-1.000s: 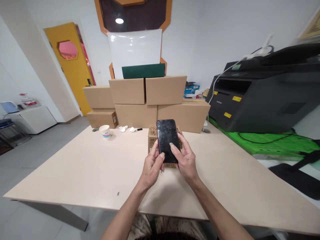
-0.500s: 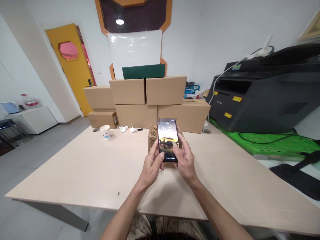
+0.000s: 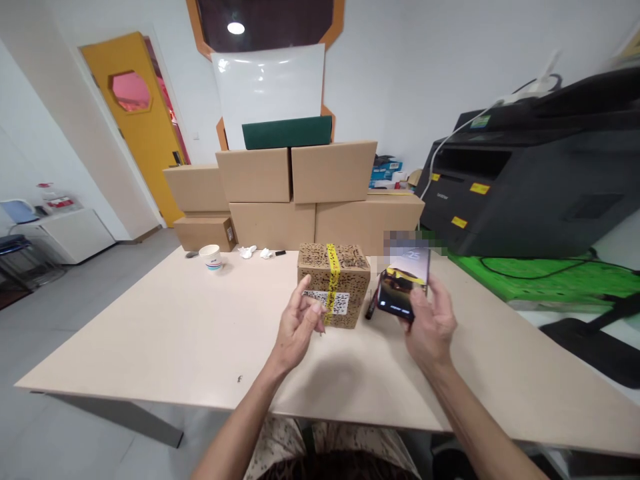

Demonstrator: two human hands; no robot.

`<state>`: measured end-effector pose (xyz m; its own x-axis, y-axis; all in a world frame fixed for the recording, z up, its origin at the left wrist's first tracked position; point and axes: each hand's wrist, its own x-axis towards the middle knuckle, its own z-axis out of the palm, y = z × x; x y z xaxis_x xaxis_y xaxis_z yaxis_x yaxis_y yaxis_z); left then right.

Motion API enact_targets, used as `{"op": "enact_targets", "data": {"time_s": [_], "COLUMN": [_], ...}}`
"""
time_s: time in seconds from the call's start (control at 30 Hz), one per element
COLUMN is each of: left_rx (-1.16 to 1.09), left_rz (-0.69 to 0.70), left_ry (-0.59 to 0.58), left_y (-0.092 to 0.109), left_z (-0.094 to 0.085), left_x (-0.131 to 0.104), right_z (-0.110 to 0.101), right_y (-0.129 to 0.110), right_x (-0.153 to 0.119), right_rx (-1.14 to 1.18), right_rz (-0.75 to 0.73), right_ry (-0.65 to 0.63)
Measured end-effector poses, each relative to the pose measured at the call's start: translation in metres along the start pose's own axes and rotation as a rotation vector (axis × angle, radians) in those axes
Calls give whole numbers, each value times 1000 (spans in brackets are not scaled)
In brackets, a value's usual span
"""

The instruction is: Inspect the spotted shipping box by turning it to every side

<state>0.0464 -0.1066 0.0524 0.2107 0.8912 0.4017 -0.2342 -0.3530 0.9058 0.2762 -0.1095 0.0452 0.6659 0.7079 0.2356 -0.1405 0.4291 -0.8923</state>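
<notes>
My right hand (image 3: 431, 323) holds a phone (image 3: 404, 283) with its screen lit, tilted above the table to the right of a taped box. That box (image 3: 313, 267) is brown with black markings, a yellow tape strip and a white label. In front of its left side is my left hand (image 3: 299, 328), fingers apart and holding nothing. A slim black object (image 3: 371, 308) is on the table between the box and the phone.
Plain cardboard boxes (image 3: 270, 227) are stacked at the table's back, topped by a green box (image 3: 287, 133). A paper cup (image 3: 211, 257) and crumpled tissues (image 3: 247, 252) are at the back left. A large printer (image 3: 540, 193) is on the right.
My right hand has carried the phone to the right, uncovering the taped box. My left hand has let go of the phone and opened. The camera view has shifted slightly.
</notes>
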Motion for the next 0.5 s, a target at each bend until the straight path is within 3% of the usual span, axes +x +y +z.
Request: {"op": "enact_targets", "data": {"time_s": [0.1,0.23,0.33,0.5], "left_rx": [1,10,15,28], "left_rz": [14,33,33,16], "left_ry": [93,160,180,190], "left_y": [-2,-6,-10,-14], "left_z": [-13,-22,-24,-26], "left_x": [-2,-2,-2,-2], "right_z": [-38,-77,-87,-85], "right_y": [20,59,84,105], "right_x": [33,63,70,75], "right_rx": [-172,-456,-630,-763], "right_rz": [35,51,3,-45], "right_ry": [110,133,25,-96]}}
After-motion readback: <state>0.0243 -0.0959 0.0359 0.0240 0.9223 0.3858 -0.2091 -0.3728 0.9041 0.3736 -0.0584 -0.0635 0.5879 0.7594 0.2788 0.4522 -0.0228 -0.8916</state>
